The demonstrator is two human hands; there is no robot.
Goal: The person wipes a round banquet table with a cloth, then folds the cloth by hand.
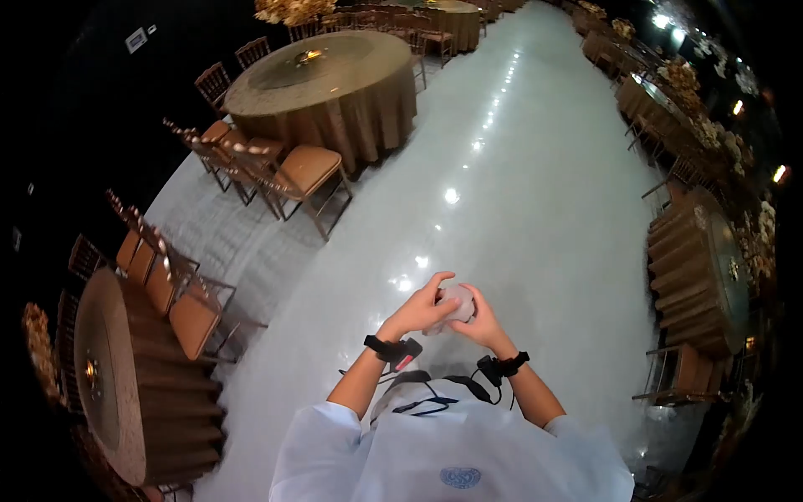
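Note:
In front of my body, over the pale floor, both hands meet around a small whitish, crumpled bundle (457,299) that looks like a folded cloth. My left hand (416,312) has its fingers curled on the bundle's left side, with the thumb pressed across its front. From the right, my right hand (483,323) grips the same bundle, fingers bent around its edge. Parts of the bundle are hidden by the fingers, so its exact kind is unclear. Each wrist carries a black strap with a small device and cables.
A shiny white aisle (535,167) runs straight ahead. To the left stand a round table (360,125) with a gold cloth, a nearer round table (176,385) and several chairs (309,170). Along the right are more draped tables (682,268) and floral decorations (682,77).

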